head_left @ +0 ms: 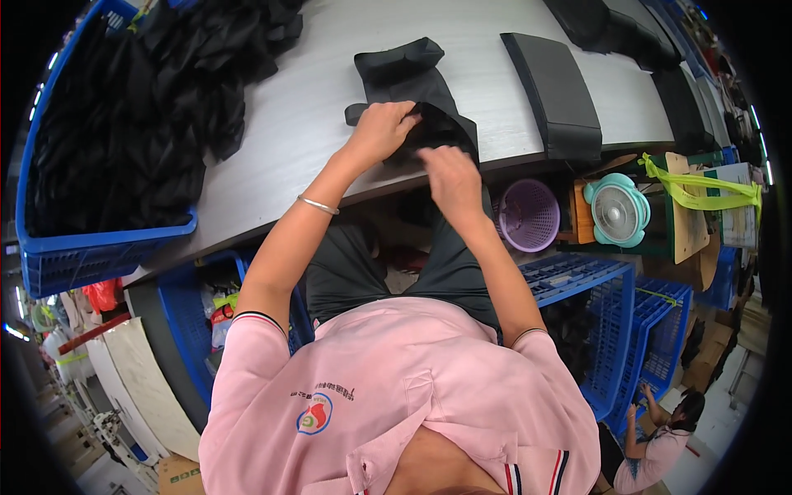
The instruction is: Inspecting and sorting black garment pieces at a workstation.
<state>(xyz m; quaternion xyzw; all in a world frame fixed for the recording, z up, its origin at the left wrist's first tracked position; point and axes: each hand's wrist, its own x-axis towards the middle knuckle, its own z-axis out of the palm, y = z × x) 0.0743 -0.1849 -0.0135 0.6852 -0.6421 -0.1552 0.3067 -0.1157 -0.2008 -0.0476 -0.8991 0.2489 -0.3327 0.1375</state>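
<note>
While the left hand [381,132] pinches black fabric [443,129], the right hand [454,180] blurs — grip unclear.

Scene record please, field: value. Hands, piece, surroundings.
left hand: fingers curled on black piece; firmness of grip unclear
right hand: blurred, at the piece's near side; grip unclear
surface: pale table
table, right of piece: dark panel
left: blue crate heaped with black fabric
right, by table's near edge: purple basket, then teal-rimmed fan
</note>
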